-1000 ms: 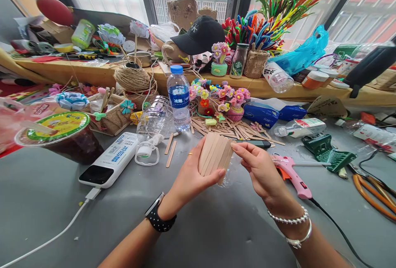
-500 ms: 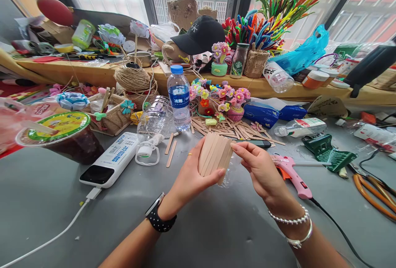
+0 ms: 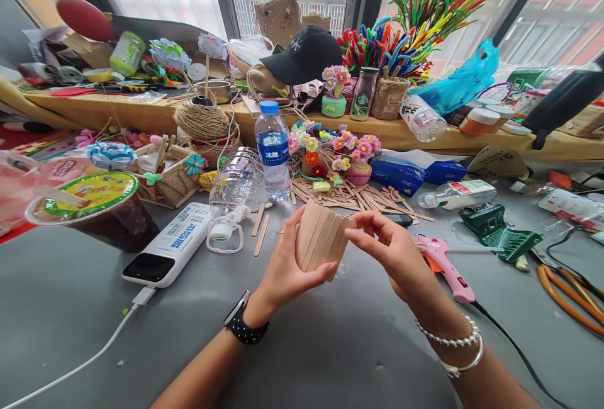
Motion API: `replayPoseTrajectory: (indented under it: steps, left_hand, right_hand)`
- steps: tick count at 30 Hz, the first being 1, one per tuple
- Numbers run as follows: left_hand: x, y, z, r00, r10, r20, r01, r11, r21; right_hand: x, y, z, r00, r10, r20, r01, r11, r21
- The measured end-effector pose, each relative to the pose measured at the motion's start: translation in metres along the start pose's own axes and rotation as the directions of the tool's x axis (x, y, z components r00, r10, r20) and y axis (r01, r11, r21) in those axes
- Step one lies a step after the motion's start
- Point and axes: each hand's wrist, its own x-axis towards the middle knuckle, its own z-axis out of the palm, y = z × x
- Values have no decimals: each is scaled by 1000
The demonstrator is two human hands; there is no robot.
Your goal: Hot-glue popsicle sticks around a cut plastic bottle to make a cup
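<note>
A row of wooden craft sticks (image 3: 321, 239) stands side by side, forming a curved wall, with a bit of clear plastic showing at its lower right. My left hand (image 3: 282, 267) grips this piece from the left, thumb across the lower front and fingers behind. At the upper right edge, my right hand (image 3: 389, 246) pinches the end of the outermost stick between thumb and index finger. What lies behind the wall is mostly hidden.
Behind the hands lie loose craft sticks (image 3: 340, 195) in a pile, near a water bottle (image 3: 274, 154). A pink glue gun (image 3: 448, 270) rests right, its cord trailing toward me, with orange-handled scissors (image 3: 566, 292) beyond. A white power bank (image 3: 170, 245) and drink cup (image 3: 113, 226) stand left.
The stick wall has shifted slightly left and turned a little in my left hand. My right hand has followed it left, its fingertips still at the upper right edge.
</note>
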Motion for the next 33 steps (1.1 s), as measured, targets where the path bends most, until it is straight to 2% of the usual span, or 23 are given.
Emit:
replayPoseTrajectory:
  steps: [3,6,11,15,18,22,26,29,33]
  left_hand:
    - [-1,-3,0,997,68,-48,-68,998,2]
    - [-1,-5,1,990,124,-73,-126,992,-22]
    - [-1,-9,4,981,186,-55,-190,979,-77]
    - [-1,-9,5,968,239,-83,-244,968,-61]
    - [-1,-9,6,960,258,-110,-265,962,-57]
    - [-3,-9,7,974,209,-92,-217,972,-93]
    - [-5,-5,10,995,88,-42,-94,984,-151]
    - [-7,-2,13,1000,-17,12,19,976,-219]
    - [-8,0,15,994,-86,69,102,957,-273]
  right_hand:
    - [-1,-3,-5,994,-79,78,89,988,-127]
    - [-3,-7,-8,985,-119,125,140,975,-173]
    - [-5,-11,-9,975,-148,165,180,963,-202]
    - [-6,-13,-9,967,-178,181,218,946,-238]
    - [-7,-14,-9,953,-252,168,291,917,-274]
    - [-8,-12,-5,910,-404,94,410,840,-354]
    - [-9,-7,0,840,-542,17,482,734,-478]
    - [-9,-4,2,807,-591,-2,500,684,-532]
    - [-7,0,2,795,-606,-15,497,665,-557]
